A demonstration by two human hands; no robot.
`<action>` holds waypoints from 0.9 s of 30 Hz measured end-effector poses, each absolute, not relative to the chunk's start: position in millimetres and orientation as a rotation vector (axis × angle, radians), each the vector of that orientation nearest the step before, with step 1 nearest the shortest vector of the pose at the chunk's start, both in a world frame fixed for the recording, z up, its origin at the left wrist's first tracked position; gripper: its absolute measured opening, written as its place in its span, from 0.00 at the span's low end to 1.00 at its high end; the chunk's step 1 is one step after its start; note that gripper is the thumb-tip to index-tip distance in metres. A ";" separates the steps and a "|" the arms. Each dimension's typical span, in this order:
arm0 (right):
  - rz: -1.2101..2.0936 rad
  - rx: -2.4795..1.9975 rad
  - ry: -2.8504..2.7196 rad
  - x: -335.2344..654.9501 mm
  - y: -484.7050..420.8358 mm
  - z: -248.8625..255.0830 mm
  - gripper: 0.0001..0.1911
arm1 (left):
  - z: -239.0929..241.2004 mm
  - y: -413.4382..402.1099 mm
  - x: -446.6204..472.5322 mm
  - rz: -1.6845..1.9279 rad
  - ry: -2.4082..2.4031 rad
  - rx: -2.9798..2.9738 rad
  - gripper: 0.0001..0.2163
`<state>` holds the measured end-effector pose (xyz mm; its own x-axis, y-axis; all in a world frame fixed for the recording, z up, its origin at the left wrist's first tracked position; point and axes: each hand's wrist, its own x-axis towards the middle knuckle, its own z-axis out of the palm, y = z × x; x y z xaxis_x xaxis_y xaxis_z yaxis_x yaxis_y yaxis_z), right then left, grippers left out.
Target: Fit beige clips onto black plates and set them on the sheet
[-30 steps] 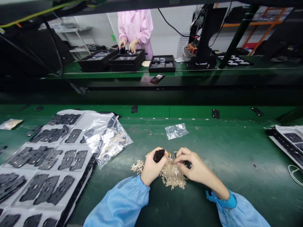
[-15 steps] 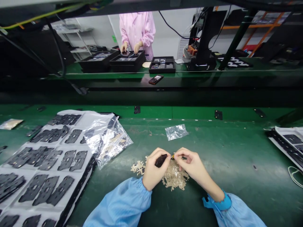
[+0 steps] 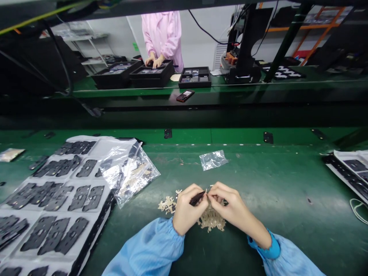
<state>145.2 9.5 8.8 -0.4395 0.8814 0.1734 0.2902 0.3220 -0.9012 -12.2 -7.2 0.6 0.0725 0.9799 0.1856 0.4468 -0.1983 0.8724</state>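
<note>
My left hand (image 3: 188, 207) is closed round a dark flat part (image 3: 197, 198), which sticks up between thumb and fingers. Close against it, my right hand (image 3: 227, 203) pinches with thumb and forefinger at the part's edge; whatever sits between those fingertips is too small to name. Both hands are above a heap of small beige cut pieces (image 3: 212, 219) on the green bench (image 3: 281, 184). A smaller scatter of the same pieces (image 3: 167, 205) lies left of my left hand. Just beyond my hands is a small clear plastic bag (image 3: 213, 160).
At left stands a white-lined tray (image 3: 100, 147) with several flat black parts (image 3: 47, 234); a clear bag of beige pieces (image 3: 136, 174) overlaps its corner. Another tray (image 3: 345, 172) is at far right. Across the bench, a person in pink (image 3: 162, 34) works over black boxes (image 3: 152, 78).
My right hand has come in slightly toward my left, and the yellowish bit at its fingertips no longer shows. The dark part is tilted differently. The person opposite has lowered their hands into the box.
</note>
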 end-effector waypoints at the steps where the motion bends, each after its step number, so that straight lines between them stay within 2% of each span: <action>1: 1.130 -1.050 -1.868 144.9 9.2 8.2 0.08 | 1.2 -6.6 -12.5 1.068 1.435 1.718 0.06; 7: 1.428 -1.150 -1.421 150.6 18.4 7.2 0.09 | 6.9 -1.7 -17.6 1.100 1.464 1.661 0.06; 12: 1.318 -1.231 -1.197 162.3 30.0 10.5 0.12 | 3.1 -2.7 -19.4 0.974 1.412 1.825 0.07; 18: 1.349 -1.224 -1.285 159.1 28.3 8.4 0.12 | -5.0 -6.1 -17.7 0.810 1.419 1.972 0.05; 27: 1.386 -1.246 -1.314 141.3 15.2 -7.4 0.07 | 2.1 -13.4 -13.1 1.118 1.385 1.875 0.05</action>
<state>141.3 15.2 -7.4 -0.1590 0.9810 -0.1116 0.0591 -0.1033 -0.9929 -13.1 -13.4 2.1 0.1239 0.9468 0.2970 0.4901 -0.3186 0.8113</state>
